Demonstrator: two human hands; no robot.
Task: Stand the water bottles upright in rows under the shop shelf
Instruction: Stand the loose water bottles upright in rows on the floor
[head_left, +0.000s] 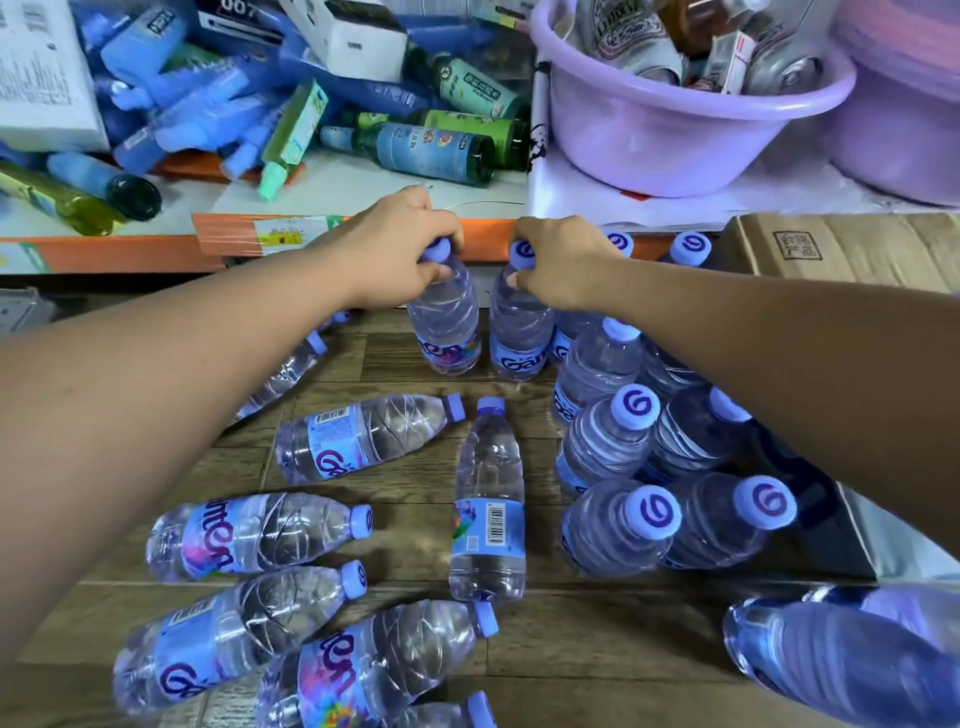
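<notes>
My left hand grips the neck and cap of an upright clear water bottle just in front of the orange shelf edge. Right beside it, my right hand grips the cap of a second upright bottle. Both bottles stand on the wooden floor, close together. To the right, several upright bottles with purple caps form rows. Several more bottles lie flat on the floor in front and to the left.
The shelf above holds a jumble of green bottles, blue packages and boxes. A purple plastic basin full of items sits at the shelf's right. A cardboard box stands right of the rows. One bottle lies near right.
</notes>
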